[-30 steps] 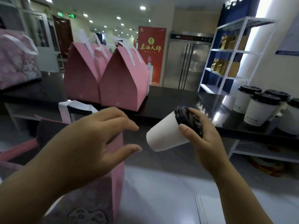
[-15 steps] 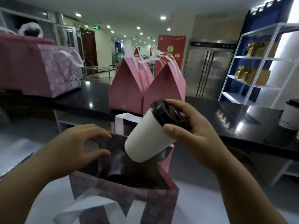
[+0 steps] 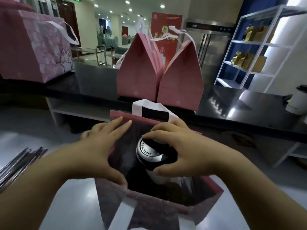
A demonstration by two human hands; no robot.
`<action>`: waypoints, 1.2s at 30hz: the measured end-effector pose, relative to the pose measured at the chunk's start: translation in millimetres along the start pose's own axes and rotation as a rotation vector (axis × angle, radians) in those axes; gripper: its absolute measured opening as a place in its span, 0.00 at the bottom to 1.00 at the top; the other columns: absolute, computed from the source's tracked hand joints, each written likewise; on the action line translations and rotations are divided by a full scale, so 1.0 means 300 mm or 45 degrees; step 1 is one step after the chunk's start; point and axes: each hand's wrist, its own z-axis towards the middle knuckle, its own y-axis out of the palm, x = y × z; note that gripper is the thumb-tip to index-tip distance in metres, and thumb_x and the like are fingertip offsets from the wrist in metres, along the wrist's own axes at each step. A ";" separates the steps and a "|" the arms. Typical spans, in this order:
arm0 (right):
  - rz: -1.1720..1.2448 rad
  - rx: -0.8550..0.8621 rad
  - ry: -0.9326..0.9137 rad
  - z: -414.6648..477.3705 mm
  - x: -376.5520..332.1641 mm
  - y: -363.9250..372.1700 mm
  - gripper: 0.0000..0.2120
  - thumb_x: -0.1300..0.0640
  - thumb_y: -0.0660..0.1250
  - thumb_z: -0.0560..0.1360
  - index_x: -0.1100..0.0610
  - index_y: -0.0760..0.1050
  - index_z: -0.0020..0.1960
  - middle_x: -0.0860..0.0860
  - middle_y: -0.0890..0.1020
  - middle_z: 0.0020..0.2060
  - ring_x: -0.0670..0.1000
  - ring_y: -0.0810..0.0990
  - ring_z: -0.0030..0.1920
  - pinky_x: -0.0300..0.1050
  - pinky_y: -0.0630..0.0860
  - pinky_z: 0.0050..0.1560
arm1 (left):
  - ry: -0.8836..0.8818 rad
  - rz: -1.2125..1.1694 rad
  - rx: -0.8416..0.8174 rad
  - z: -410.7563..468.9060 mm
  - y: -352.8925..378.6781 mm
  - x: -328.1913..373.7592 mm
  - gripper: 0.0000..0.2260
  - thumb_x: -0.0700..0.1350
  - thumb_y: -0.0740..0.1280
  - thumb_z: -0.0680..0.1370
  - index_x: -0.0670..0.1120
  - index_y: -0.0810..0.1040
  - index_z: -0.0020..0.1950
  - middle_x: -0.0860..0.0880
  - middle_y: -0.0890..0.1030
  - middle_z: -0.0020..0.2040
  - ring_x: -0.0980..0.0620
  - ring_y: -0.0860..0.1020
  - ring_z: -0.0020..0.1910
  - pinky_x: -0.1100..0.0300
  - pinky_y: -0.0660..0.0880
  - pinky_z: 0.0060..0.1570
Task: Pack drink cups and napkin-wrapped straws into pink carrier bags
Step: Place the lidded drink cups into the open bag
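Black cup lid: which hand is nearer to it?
Right. The right hand grips the black lid at the mouth of the open pink bag; the left hand is beside it, not touching, resting on the bag's left edge.

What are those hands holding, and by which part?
The right hand grips the cup by its black lid, fingers curled round the rim, inside the open bag. The left hand holds nothing; its straight fingers press the bag's left wall.
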 end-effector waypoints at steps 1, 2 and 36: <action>-0.056 -0.022 0.036 0.005 0.002 0.009 0.36 0.38 0.69 0.68 0.36 0.56 0.72 0.36 0.63 0.66 0.44 0.56 0.67 0.49 0.65 0.68 | 0.009 0.002 -0.020 -0.002 0.003 0.001 0.61 0.68 0.74 0.54 0.68 0.29 0.69 0.67 0.30 0.70 0.60 0.36 0.71 0.51 0.46 0.72; -0.106 -0.051 0.074 0.009 0.003 0.017 0.37 0.38 0.68 0.68 0.36 0.54 0.72 0.37 0.63 0.66 0.45 0.57 0.67 0.50 0.65 0.68 | 0.014 -0.001 -0.044 -0.004 0.007 0.002 0.62 0.68 0.74 0.54 0.67 0.27 0.68 0.67 0.28 0.69 0.61 0.35 0.70 0.52 0.46 0.72; -0.704 -0.602 0.322 0.112 -0.012 0.139 0.38 0.39 0.76 0.62 0.51 0.64 0.66 0.51 0.78 0.51 0.54 0.76 0.48 0.46 0.72 0.43 | 0.206 -0.032 -0.139 0.011 0.028 -0.024 0.60 0.73 0.70 0.50 0.70 0.19 0.53 0.67 0.20 0.64 0.67 0.23 0.62 0.58 0.39 0.68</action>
